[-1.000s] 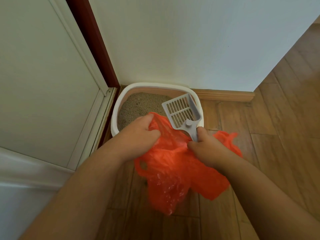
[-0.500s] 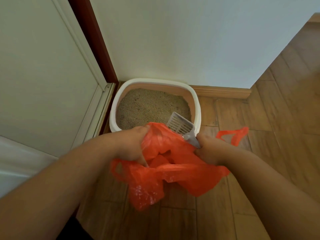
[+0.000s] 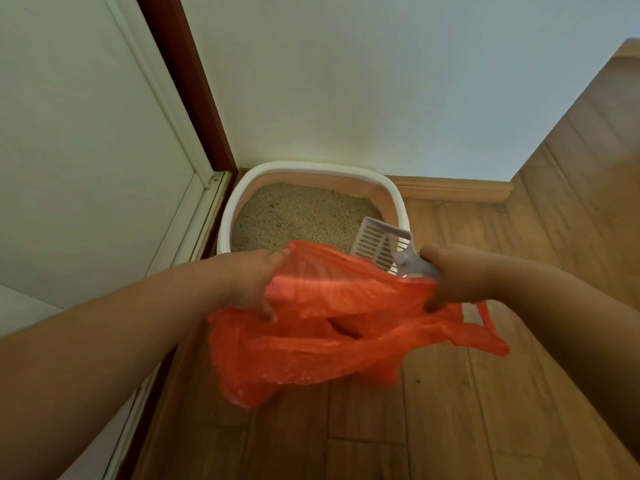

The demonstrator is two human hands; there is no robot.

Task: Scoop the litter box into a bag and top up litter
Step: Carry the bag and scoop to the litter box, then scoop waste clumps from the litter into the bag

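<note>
The litter box [image 3: 313, 202] sits just beyond both hands, nearest the right hand [image 3: 457, 275], which grips the scoop [image 3: 382, 245] and bag [image 3: 332, 327] edge; the left hand [image 3: 254, 284] pinches the opposite edge.

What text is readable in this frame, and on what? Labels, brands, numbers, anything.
None readable.
Bag: plain orange plastic, no print visible.
Scoop: grey slotted plastic, no marking visible.
Litter box: white rim, no label visible.
Door, wall, floor: no signs or stickers.
</note>
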